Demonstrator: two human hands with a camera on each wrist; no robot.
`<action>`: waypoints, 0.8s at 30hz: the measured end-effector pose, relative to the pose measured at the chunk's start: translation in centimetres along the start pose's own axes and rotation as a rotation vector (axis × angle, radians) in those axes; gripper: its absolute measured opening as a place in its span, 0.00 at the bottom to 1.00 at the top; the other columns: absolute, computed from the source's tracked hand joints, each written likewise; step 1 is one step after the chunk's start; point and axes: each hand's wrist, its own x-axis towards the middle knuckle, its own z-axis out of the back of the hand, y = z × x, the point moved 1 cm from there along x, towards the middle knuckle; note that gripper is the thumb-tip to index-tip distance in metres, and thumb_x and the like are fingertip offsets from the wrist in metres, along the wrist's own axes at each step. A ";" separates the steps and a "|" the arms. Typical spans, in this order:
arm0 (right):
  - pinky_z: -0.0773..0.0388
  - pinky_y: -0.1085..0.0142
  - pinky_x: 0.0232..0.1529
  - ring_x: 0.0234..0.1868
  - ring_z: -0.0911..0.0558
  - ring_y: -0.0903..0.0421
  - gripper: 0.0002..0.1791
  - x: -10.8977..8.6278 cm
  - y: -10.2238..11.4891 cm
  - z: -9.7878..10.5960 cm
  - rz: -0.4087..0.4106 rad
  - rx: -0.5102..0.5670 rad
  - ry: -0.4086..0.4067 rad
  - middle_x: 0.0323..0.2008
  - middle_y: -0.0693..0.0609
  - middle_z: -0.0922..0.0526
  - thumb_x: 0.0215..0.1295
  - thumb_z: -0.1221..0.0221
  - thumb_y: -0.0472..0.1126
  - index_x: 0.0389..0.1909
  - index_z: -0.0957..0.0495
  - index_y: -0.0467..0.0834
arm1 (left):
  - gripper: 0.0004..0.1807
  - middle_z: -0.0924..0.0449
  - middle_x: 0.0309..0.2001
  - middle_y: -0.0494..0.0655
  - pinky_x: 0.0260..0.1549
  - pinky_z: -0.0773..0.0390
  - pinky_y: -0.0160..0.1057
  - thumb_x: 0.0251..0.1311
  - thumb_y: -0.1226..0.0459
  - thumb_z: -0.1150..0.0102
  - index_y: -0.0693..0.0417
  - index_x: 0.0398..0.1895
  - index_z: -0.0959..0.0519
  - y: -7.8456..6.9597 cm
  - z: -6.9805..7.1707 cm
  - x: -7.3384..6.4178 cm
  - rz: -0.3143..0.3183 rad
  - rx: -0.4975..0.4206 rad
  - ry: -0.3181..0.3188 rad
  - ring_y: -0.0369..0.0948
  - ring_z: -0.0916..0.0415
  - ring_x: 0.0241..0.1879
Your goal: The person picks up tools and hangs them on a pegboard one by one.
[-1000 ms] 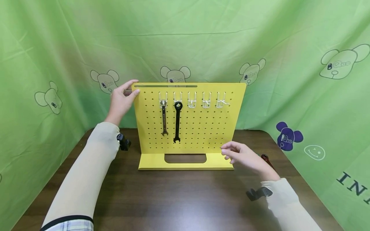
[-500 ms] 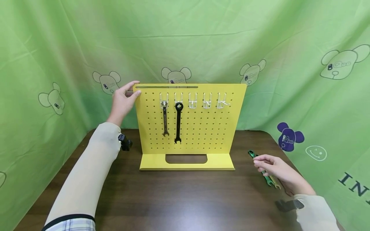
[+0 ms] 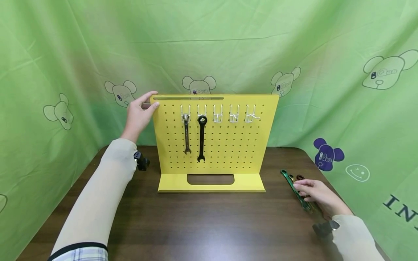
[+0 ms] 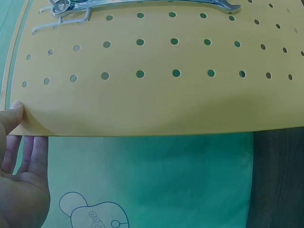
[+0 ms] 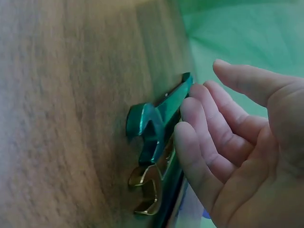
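My left hand (image 3: 138,117) pinches the upper left corner of a yellow pegboard (image 3: 228,145), thumb in front and fingers behind. A silver combination wrench (image 3: 187,136) and a larger black one (image 3: 201,141) hang by their ring ends from its two leftmost hooks. On the table at right lie a green wrench (image 3: 294,188), a gold wrench (image 3: 291,177) and a dark red wrench (image 3: 300,177), side by side. Over them is my right hand (image 3: 320,198), partly covering the gold and red ones. In the right wrist view its thumb stands apart from the fingers, whose tips are right beside the green wrench (image 5: 173,102).
Three white wire hooks (image 3: 233,114) on the pegboard's right half carry nothing. The board's flat base (image 3: 171,183) sits on a dark brown table (image 3: 202,224). A green curtain (image 3: 228,47) with printed bear heads encloses the back and sides.
My right hand has moved from the pegboard's lower right edge rightward to the wrenches on the table, uncovering the green one. My left hand keeps its grip on the board's corner.
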 end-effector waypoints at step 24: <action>0.23 0.63 0.27 0.27 0.22 0.56 0.21 2.1 -0.5 -0.6 -0.081 -0.353 -0.173 0.27 0.55 0.19 0.61 0.32 0.55 0.36 0.13 0.37 | 0.22 0.21 0.54 0.51 0.50 0.19 0.42 0.68 0.58 0.37 0.42 0.65 0.22 0.4 -0.1 0.2 0.007 0.006 0.000 0.44 0.21 0.53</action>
